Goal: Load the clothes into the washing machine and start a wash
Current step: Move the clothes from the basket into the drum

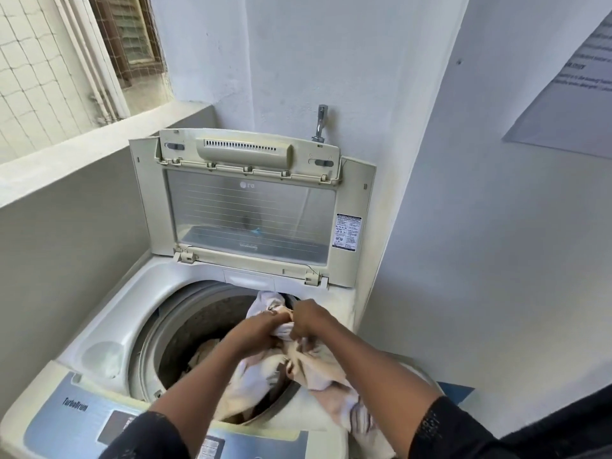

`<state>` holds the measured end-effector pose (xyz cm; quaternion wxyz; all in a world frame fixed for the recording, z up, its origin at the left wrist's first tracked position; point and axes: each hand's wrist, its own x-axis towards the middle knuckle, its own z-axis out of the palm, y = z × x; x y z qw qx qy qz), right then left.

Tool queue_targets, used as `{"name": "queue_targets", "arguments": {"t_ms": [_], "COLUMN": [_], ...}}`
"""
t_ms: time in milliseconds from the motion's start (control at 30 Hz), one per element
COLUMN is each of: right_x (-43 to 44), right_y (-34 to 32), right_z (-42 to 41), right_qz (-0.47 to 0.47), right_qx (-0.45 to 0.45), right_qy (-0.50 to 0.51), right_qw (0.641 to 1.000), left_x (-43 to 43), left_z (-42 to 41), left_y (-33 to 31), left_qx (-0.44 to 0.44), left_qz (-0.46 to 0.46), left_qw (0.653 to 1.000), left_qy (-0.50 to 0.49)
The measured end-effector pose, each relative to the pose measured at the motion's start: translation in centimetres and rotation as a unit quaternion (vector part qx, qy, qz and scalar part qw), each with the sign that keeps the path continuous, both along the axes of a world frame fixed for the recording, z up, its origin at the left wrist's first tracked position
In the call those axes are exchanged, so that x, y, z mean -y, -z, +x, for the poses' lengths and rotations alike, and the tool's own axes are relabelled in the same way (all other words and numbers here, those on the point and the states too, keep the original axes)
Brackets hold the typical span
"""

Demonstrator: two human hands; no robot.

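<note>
A cream top-loading washing machine [109, 313] stands below me with its lid [251, 210] folded up against the wall. Over the open drum [185, 329], my left hand [256, 329] and my right hand [309, 318] both grip a bunched white and cream cloth [318, 366]. The cloth hangs across the drum's right rim and trails down toward my right sleeve. Another pale garment [203, 351] lies inside the drum, partly hidden by my left forearm.
The blue control panel [79, 412] runs along the machine's near edge. A metal tap [320, 124] sticks out of the wall behind the lid. A grey ledge [92, 140] and a netted window are at the left; a printed sheet [576, 81] hangs on the right wall.
</note>
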<state>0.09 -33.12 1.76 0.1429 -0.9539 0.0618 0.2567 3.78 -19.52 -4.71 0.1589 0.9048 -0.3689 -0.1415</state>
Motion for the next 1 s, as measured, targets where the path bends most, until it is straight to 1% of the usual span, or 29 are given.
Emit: {"name": "queue_targets", "arguments": {"t_ms": [100, 233, 300, 400, 467, 500, 533, 567, 600, 633, 700, 767, 833, 867, 900, 933, 967, 1000], "right_x": [-3.6, -7.9, -9.2, -9.9, -9.5, -9.0, -8.3, -7.5, -6.9, -6.4, -5.5, -4.7, -3.7, -3.0, -2.3, -1.3, -0.3, 0.6], "right_y": [0.5, 2.0, 2.4, 3.4, 5.4, 6.7, 7.7, 8.7, 9.1, 9.1, 9.2, 8.1, 6.9, 6.4, 5.6, 5.0, 4.3, 3.5], "right_z": [2.0, 3.9, 4.2, 4.1, 3.7, 3.6, 3.4, 3.0, 2.7, 2.4, 2.4, 2.8, 3.3, 3.6, 3.8, 4.0, 4.0, 3.9], "right_qz": [0.026, 0.107, 0.131, 0.148, 0.103, 0.087, 0.07, 0.034, -0.008, -0.027, -0.031, -0.044, -0.095, -0.129, -0.161, -0.192, -0.218, -0.221], "right_qx": [0.086, 0.188, 0.213, 0.229, 0.235, 0.207, 0.146, 0.075, 0.021, -0.017, 0.003, 0.058, 0.091, 0.092, 0.067, 0.033, -0.006, -0.049], "right_qy": [-0.016, -0.007, -0.002, -0.012, -0.039, -0.05, -0.064, -0.087, -0.108, -0.105, -0.064, -0.031, -0.02, -0.015, 0.002, 0.024, 0.049, 0.075], "right_qw": [0.996, 0.976, 0.968, 0.962, 0.966, 0.973, 0.985, 0.993, 0.994, 0.994, 0.997, 0.997, 0.991, 0.987, 0.985, 0.981, 0.975, 0.971], "left_x": [-4.5, -9.0, -10.1, -10.4, -9.2, -8.6, -7.9, -7.4, -6.9, -6.5, -5.7, -4.3, -2.1, -0.8, 0.6, 1.9, 3.2, 4.3], "left_z": [2.3, 4.3, 4.7, 4.6, 3.6, 3.1, 2.7, 2.3, 2.1, 2.0, 2.2, 2.7, 3.1, 3.1, 3.1, 2.7, 2.3, 1.8], "left_y": [-0.7, -1.3, -1.0, 0.9, 2.3, 3.0, 3.8, 4.5, 5.3, 5.7, 6.2, 6.5, 5.9, 5.4, 5.0, 4.4, 4.0, 3.6], "left_qx": [0.029, 0.094, 0.135, 0.169, 0.142, 0.106, 0.053, -0.001, -0.033, -0.056, -0.07, -0.07, -0.083, -0.099, -0.135, -0.187, -0.242, -0.294], "left_qz": [-0.029, -0.062, -0.043, -0.027, -0.019, -0.007, 0.03, 0.09, 0.154, 0.204, 0.225, 0.2, 0.136, 0.096, 0.052, 0.01, -0.027, -0.037], "left_qw": [0.998, 0.984, 0.972, 0.959, 0.955, 0.951, 0.95, 0.949, 0.947, 0.944, 0.948, 0.96, 0.976, 0.983, 0.984, 0.979, 0.968, 0.954], "left_qy": [-0.051, -0.137, -0.188, -0.224, -0.259, -0.289, -0.307, -0.303, -0.28, -0.254, -0.215, -0.186, -0.146, -0.122, -0.1, -0.084, -0.063, -0.047]}}
